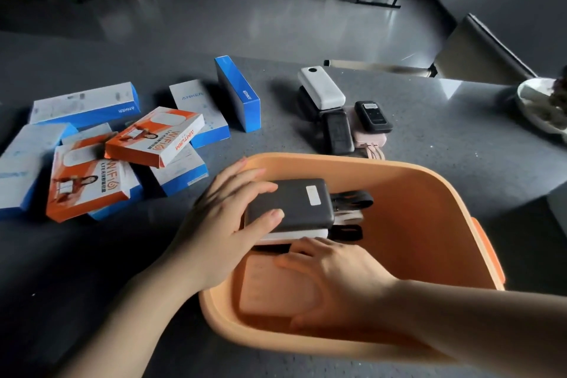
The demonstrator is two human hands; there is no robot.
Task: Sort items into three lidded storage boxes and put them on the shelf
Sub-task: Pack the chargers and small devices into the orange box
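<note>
Speckled grey stone worktop (429, 138) carries an open orange plastic storage box (429, 224), its near wall hiding the right hand's (334, 279) fingertips, while the left hand (227, 218) grips a dark grey slab-shaped power bank (291, 202) stacked inside.

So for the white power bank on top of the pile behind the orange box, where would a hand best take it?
Across the two long sides of the white power bank, from above: it lies flat on top of the dark devices, its rounded edges exposed, nothing covering it.
</note>
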